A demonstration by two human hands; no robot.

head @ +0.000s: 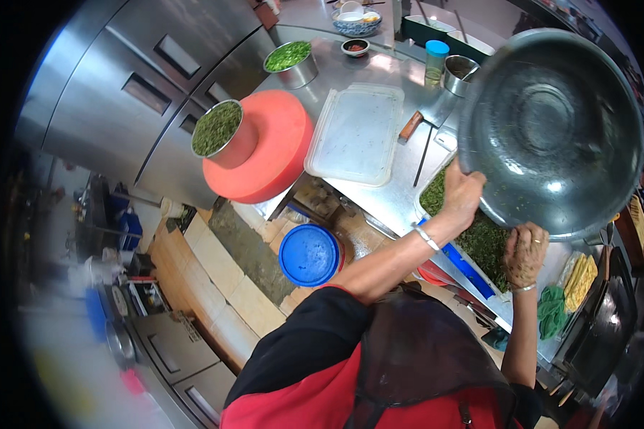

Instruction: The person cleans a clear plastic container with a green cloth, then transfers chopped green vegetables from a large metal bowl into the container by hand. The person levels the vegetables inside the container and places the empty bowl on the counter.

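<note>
Tilted up on its side, a large dark metal basin (550, 128) shows its wet inside, dotted with green bits. My left hand (461, 193) grips the basin's lower left rim. At its bottom rim is my right hand (526, 254), flecked with green, its fingers curled near the edge; whether they grip the rim is hard to tell. Beneath both hands lies a long tray of chopped dark greens (483, 246), partly hidden by the basin and my arm. A translucent plastic lid (357, 134) rests on the steel counter, left of a cleaver with a wooden handle (410, 127).
A pot of chopped greens (217, 128) stands on a round red board (284, 145). Behind are a pot of chopped scallions (295, 67) and a blue-lidded jar (436, 59). A blue-lidded bucket (309, 255) stands on the floor. Green cloth (553, 312) lies at right.
</note>
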